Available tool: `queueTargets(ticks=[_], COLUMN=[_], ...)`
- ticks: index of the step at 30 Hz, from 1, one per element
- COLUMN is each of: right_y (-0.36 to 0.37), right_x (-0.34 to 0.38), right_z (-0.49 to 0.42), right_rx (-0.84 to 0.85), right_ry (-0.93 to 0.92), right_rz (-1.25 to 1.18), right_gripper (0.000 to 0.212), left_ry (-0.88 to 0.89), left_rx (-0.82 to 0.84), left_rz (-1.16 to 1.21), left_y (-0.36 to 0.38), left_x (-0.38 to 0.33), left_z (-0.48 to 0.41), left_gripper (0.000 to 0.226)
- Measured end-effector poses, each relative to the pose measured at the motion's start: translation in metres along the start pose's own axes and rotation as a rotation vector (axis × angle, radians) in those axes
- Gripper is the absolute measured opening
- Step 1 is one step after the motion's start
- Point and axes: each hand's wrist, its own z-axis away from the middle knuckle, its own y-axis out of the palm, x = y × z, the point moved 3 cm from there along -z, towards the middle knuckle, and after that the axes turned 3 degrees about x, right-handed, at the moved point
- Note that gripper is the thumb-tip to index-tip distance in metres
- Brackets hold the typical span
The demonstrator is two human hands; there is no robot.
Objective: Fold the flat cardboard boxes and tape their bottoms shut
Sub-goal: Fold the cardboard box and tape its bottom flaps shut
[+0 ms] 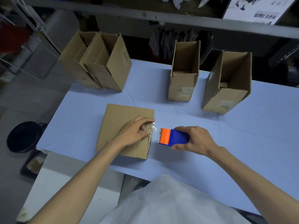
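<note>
While the left hand (134, 133) lies on the near-left brown cardboard box (119, 126), fingers pressing a strip of clear tape (153, 128) against the box's right edge, the right hand (194, 139) grips the blue-and-orange tape dispenser (174, 137) just right of that edge, above the pale blue table (194, 167). The box sits with its closed side up. The tape seems to bridge the gap between box and dispenser. To finish this well, I would keep the left fingers firm on the tape end so it cannot lift. The dispenser should then tilt so its blade bites, tearing with a short twist rather than a long pull. The loose tail can be smoothed down the side wall afterwards. Two upright open brown boxes (184, 78) stand far right.
</note>
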Motion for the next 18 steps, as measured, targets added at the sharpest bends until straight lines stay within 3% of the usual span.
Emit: queueTargets(ticks=[8, 18], right_y=[0.0, -0.008], right_x=[-0.003, 0.019], right_z=[0.001, -0.009], right_rx=[-0.024, 0.025], right_ry=[-0.034, -0.011], right_rz=[0.056, 0.274], right_gripper=[0.066, 0.047], left_ry=[-0.049, -0.038], left_rx=[-0.185, -0.237], left_rz=[0.015, 0.084], left_y=[0.015, 0.016], left_x=[-0.001, -0.001], left_z=[0.005, 0.003], left_gripper=[0.045, 0.051])
